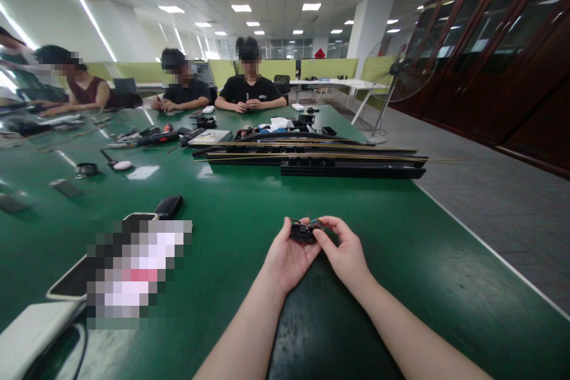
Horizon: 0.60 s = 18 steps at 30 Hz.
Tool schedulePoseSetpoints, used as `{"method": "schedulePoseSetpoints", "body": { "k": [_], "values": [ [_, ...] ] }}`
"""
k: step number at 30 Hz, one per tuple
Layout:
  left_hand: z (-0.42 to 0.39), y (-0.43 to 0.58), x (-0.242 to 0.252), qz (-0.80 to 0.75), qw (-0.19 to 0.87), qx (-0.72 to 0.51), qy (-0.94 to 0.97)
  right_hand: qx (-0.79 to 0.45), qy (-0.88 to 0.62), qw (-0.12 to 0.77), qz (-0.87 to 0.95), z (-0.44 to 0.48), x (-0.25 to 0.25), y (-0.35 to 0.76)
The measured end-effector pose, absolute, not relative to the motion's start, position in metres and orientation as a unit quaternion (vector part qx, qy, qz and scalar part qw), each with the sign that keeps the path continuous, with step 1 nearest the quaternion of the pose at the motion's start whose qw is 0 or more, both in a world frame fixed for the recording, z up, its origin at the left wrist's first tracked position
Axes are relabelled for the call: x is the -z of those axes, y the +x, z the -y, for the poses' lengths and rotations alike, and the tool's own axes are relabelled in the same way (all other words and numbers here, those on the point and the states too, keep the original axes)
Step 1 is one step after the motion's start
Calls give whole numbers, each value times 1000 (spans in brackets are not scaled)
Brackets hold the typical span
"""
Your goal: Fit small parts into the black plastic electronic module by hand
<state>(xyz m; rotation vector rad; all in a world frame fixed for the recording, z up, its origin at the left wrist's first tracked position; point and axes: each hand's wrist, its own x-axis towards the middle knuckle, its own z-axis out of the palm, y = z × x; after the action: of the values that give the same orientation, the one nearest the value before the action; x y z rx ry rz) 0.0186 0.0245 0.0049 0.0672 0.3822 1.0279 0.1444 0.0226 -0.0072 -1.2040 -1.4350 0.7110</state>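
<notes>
Just above the green table [231, 237], a small black electronic part [301, 234] with short wires rests in my left hand [289, 255]. The thumb and fingers of that hand are curled round it. My right hand [345, 246] pinches at the part's right end, where a small bluish piece shows between thumb and forefinger. The two hands meet at the part. Its exact kind is too small to make out, and its underside is hidden by my palm.
Long black rails [356, 169] with thin brass-coloured rods lie across the table ahead. To the left are a screen device [142, 273], a black case [169, 206] and a white box [35, 332] with a cable. Several people sit beyond. A fan [394, 68] stands right.
</notes>
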Motion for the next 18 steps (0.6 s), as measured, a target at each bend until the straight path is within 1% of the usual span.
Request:
{"method": "schedulePoseSetpoints", "body": {
  "k": [10,18],
  "values": [
    [-25,18,-3,-178,856,-484,40,-346,-476,605,537,-25,5,144],
    [-25,17,-2,-167,859,-481,52,-379,-476,615,501,-27,4,146]
  ]
}}
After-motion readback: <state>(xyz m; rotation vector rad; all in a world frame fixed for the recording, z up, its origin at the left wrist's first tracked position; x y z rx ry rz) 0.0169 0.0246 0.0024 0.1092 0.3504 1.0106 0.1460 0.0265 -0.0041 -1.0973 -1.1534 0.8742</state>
